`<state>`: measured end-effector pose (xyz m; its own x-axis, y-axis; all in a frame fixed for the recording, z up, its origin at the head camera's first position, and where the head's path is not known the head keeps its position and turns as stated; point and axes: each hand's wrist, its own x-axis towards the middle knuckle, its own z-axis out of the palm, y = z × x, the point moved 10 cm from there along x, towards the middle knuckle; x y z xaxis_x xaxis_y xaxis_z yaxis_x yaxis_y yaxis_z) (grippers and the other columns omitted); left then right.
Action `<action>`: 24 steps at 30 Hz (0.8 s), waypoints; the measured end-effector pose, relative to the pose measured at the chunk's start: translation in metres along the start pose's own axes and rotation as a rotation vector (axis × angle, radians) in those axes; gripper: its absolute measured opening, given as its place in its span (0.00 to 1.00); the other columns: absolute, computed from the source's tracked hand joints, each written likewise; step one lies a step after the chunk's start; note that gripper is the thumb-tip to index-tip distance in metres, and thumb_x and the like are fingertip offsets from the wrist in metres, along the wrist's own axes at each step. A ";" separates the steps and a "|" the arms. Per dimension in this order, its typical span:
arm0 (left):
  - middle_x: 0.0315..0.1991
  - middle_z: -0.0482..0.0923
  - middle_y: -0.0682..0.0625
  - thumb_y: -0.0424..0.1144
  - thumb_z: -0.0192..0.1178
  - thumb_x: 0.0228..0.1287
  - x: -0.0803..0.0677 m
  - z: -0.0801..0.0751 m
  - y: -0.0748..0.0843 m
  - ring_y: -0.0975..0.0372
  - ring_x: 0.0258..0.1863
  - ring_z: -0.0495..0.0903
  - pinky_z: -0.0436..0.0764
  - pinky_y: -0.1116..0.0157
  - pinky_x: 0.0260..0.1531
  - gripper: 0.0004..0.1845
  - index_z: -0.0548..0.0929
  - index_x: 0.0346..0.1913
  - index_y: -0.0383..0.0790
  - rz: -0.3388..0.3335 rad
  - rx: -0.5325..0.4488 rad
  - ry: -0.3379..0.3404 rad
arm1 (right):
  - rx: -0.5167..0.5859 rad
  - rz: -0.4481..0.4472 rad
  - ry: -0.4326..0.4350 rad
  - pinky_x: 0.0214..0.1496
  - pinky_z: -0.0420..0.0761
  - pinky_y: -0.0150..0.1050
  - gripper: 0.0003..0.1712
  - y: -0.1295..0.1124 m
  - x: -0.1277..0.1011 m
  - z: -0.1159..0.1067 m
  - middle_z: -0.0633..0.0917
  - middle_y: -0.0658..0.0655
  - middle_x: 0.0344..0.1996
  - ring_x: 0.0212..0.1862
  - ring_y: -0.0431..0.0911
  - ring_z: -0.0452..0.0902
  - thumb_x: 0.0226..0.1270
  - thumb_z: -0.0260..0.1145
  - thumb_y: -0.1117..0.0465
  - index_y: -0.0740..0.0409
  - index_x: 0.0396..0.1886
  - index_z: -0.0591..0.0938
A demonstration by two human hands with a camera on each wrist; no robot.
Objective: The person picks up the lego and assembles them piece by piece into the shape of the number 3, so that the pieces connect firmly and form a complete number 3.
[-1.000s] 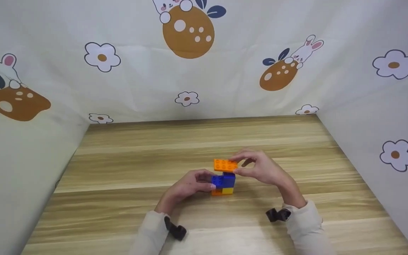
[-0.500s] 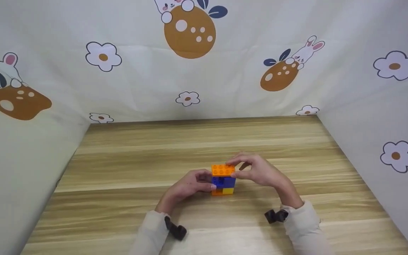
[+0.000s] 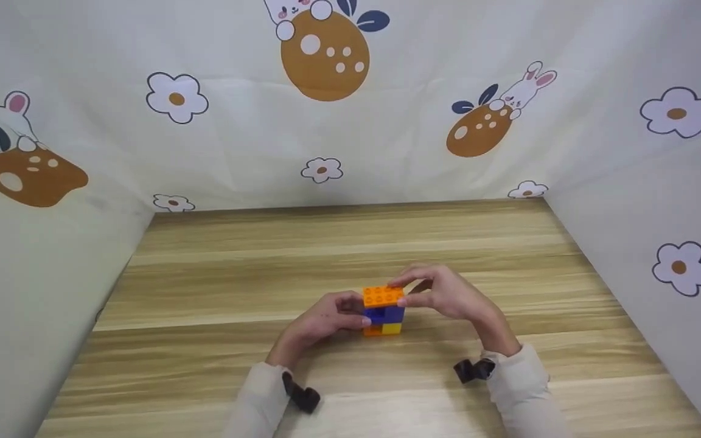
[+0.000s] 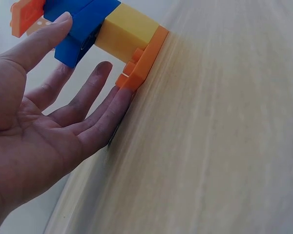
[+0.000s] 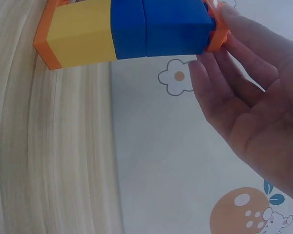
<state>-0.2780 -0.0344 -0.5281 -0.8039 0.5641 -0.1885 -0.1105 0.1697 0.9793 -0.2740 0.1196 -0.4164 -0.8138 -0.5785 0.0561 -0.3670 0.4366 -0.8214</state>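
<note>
A small stack of toy building bricks stands on the wooden table. Its base is a thin orange plate (image 4: 149,61), topped by a yellow brick (image 5: 83,34) and then blue bricks (image 5: 161,27). My left hand (image 3: 326,317) steadies the stack from the left, thumb in front and fingers behind, pinching the blue part; a low finger touches the base plate. On the right, my right hand (image 3: 454,295) pinches the end of a thin orange eight-stud plate (image 3: 383,296) between thumb and fingers. That plate lies over the upper blue brick, right at its studs in the right wrist view.
The wooden table (image 3: 216,267) stretches around the stack. Behind it and on both sides hangs a pale cloth (image 3: 235,140) printed with rabbits, oranges and flowers. Black wrist mounts (image 3: 303,396) sit at both sleeve cuffs.
My right hand has brought the orange plate down from above the blue bricks onto their top. My left hand has stayed in place on the stack.
</note>
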 end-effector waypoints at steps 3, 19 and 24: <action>0.59 0.82 0.41 0.43 0.70 0.63 0.000 0.000 0.000 0.57 0.56 0.82 0.83 0.61 0.56 0.25 0.79 0.61 0.37 0.005 0.000 -0.003 | 0.008 0.013 0.010 0.52 0.85 0.37 0.17 0.002 -0.001 -0.002 0.86 0.55 0.55 0.56 0.53 0.82 0.63 0.73 0.56 0.50 0.52 0.87; 0.59 0.82 0.40 0.42 0.69 0.64 -0.001 0.002 0.003 0.57 0.57 0.81 0.82 0.61 0.58 0.25 0.79 0.61 0.35 0.037 0.021 -0.005 | -0.024 0.081 0.048 0.48 0.84 0.37 0.18 0.004 -0.003 -0.005 0.87 0.53 0.53 0.50 0.48 0.83 0.59 0.77 0.52 0.46 0.50 0.89; 0.58 0.82 0.40 0.42 0.69 0.64 -0.001 0.002 0.004 0.57 0.56 0.81 0.82 0.61 0.56 0.24 0.79 0.60 0.35 0.042 0.024 -0.004 | -0.035 0.103 0.055 0.61 0.79 0.54 0.17 0.006 -0.002 -0.005 0.87 0.50 0.51 0.58 0.51 0.80 0.58 0.77 0.51 0.43 0.48 0.89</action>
<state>-0.2765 -0.0327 -0.5240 -0.8052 0.5743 -0.1475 -0.0627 0.1648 0.9843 -0.2766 0.1272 -0.4183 -0.8710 -0.4912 0.0047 -0.2953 0.5160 -0.8041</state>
